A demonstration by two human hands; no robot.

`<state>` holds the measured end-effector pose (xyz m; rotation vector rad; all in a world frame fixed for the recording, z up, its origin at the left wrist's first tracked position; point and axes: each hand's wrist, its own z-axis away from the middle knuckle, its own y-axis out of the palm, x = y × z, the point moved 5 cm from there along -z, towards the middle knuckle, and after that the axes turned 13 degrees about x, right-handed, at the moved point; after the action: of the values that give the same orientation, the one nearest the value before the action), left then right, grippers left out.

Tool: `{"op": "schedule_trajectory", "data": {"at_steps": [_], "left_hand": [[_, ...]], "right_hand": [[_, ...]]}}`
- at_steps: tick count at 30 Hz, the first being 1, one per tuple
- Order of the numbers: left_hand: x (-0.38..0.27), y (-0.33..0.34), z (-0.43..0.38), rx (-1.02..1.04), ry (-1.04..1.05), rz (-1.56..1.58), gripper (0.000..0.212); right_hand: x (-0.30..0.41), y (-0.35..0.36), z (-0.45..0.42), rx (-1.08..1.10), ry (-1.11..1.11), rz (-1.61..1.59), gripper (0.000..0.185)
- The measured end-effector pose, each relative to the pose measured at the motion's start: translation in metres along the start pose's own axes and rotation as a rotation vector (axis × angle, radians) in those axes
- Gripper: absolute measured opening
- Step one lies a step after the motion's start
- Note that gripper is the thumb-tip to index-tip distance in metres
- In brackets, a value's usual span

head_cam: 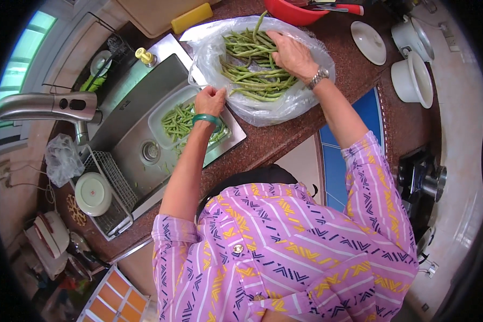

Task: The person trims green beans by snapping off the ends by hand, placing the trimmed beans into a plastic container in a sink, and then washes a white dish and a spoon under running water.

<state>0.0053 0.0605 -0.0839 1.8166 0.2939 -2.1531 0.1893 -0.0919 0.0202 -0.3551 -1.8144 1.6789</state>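
Note:
A clear plastic bag lies spread wide on the counter beside the sink, full of long green beans. My right hand reaches into it from the right, its fingers on the beans; whether they grip any is hidden. One bean stands up at the far side, close to the fingertips. At the bag's near left edge, my left hand is closed on the plastic. Below that hand, in the sink, a translucent plastic container holds short pieces of cut bean, partly covered by my left wrist.
The steel sink has a faucet and a wire dish rack with an upturned bowl. Behind the bag are a red bowl and a yellow block. A white lid and white pot stand right.

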Motion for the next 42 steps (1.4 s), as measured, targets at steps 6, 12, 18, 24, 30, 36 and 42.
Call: {"op": "schedule_trajectory", "data": {"at_steps": [6,12,18,24,30,36,42], "left_hand": [[-0.01,0.006,0.013,0.062,-0.139,0.202,0.015],[-0.016,0.003,0.025,0.041,-0.195,0.294,0.012],[-0.035,-0.005,0.038,-0.082,-0.069,0.273,0.012],[0.015,-0.019,0.037,-0.033,-0.276,0.139,0.014],[-0.007,-0.015,0.044,-0.06,-0.131,-0.007,0.014],[-0.004,-0.018,0.052,-0.061,-0.114,-0.011,0.012],[0.002,-0.021,0.057,-0.095,-0.179,0.041,0.009]], "right_hand": [[0.038,0.006,0.013,-0.248,-0.238,-0.091,0.008],[0.04,0.063,0.007,0.192,-0.214,-0.024,0.008],[0.033,0.068,-0.002,0.292,-0.237,0.125,0.009],[0.004,0.004,-0.009,0.079,-0.056,0.016,0.014],[0.025,0.001,0.007,-0.013,-0.076,-0.04,0.013],[0.028,0.041,0.01,0.291,-0.136,-0.071,0.013],[0.015,0.039,0.006,0.031,0.066,-0.128,0.026]]}}
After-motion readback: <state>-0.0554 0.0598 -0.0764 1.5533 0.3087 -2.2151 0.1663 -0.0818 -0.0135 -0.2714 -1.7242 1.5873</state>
